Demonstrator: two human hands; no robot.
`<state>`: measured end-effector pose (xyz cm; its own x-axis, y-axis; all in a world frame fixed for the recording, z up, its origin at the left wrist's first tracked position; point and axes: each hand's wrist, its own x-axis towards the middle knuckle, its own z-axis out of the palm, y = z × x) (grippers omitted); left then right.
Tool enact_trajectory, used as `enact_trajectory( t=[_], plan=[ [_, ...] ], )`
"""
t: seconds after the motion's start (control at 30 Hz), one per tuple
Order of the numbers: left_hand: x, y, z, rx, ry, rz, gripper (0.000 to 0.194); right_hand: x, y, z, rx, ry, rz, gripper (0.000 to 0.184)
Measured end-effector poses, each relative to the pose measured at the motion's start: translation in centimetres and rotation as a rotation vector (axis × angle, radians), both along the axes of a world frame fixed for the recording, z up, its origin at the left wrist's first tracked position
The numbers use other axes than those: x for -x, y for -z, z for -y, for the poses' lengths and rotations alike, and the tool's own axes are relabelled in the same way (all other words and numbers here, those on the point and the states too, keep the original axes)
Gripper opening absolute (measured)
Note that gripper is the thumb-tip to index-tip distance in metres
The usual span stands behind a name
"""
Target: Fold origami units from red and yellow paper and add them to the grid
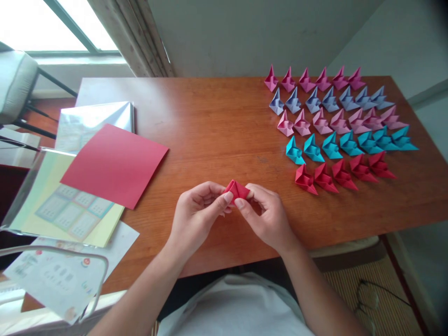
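Note:
A small piece of folded red paper (238, 190) is held up over the front part of the wooden table. My left hand (196, 215) pinches its left side, thumb on the near face and fingers behind. On the other side my right hand (268, 212) grips it the same way, with the thumb near its lower middle. A crease runs down from the paper's peaked top. The fingers cover its side edges. To the right stands a row of red origami pieces (345, 176), each with pointed tips.
Behind the red row are rows of teal (332, 145), pink (320, 121), lavender (329, 100) and magenta (306, 80) origami pieces. At left, a red paper sheet (115, 165) lies across plastic packets (101, 122) and a yellow sheet (108, 228). A chair (17, 77) stands beyond.

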<state>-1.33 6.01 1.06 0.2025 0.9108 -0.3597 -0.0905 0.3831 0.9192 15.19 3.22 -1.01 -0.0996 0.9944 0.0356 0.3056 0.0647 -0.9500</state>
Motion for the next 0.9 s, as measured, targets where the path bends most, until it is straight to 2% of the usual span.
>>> enact_trajectory(
  t=[0.17, 0.33, 0.53, 0.63, 0.73, 0.83, 0.9],
  plan=[
    [0.07, 0.08, -0.1, -0.001, 0.05, 0.01, 0.019, -0.06, 0.18, 0.12, -0.007, 0.019, 0.046, 0.021],
    [-0.04, -0.03, -0.28, -0.036, 0.059, 0.004, 0.017, -0.06, 0.24, 0.15, 0.053, 0.046, -0.114, 0.023],
    [0.01, -0.24, -0.17, -0.079, 0.034, -0.036, 0.015, 0.02, 0.61, 0.05, -0.085, 0.145, -0.128, 0.007],
    [0.19, -0.17, -0.08, -0.043, 0.07, 0.061, 0.017, -0.14, 0.9, 0.1, -0.166, 0.199, -0.105, 0.011],
    [0.26, 0.01, -0.09, -0.039, 0.072, 0.1, 0.02, -0.28, 0.98, 0.16, -0.224, 0.183, -0.051, 0.019],
    [0.14, 0.18, -0.13, -0.031, 0.053, 0.073, 0.015, -0.24, 0.91, 0.21, -0.222, 0.164, -0.024, 0.023],
    [0.01, 0.31, -0.15, -0.03, 0.033, 0.063, 0.018, -0.18, 0.86, 0.31, -0.192, 0.197, -0.048, 0.025]
  ],
)
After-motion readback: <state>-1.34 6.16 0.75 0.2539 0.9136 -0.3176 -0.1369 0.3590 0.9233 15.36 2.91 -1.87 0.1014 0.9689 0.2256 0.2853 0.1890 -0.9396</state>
